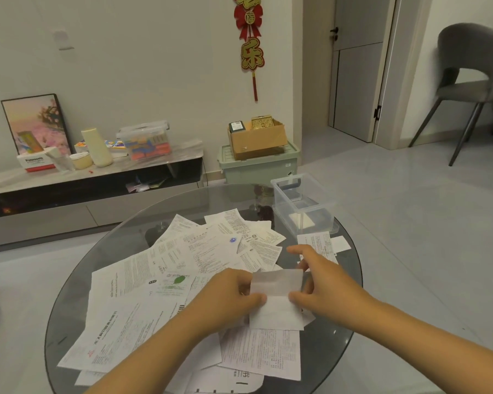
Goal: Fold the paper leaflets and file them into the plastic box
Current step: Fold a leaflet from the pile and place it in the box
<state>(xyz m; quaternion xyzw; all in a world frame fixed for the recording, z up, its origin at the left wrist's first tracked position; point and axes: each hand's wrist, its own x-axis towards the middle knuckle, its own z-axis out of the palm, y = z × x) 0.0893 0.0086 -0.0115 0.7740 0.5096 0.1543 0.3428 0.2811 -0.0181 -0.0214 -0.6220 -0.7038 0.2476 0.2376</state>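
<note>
Near the front edge of the round glass tabletop (350,282), we hold a small white leaflet (276,298) between both hands, above the loose pile of printed leaflets (182,268) spread across the middle. Our left hand (228,294) pinches its left edge, thumb on top and fingers curled underneath. Our right hand (322,282) grips the right edge with its thumb, the index finger stretched out straight. By the far right edge stands the clear plastic box (302,206), open, with a folded paper (300,220) inside.
</note>
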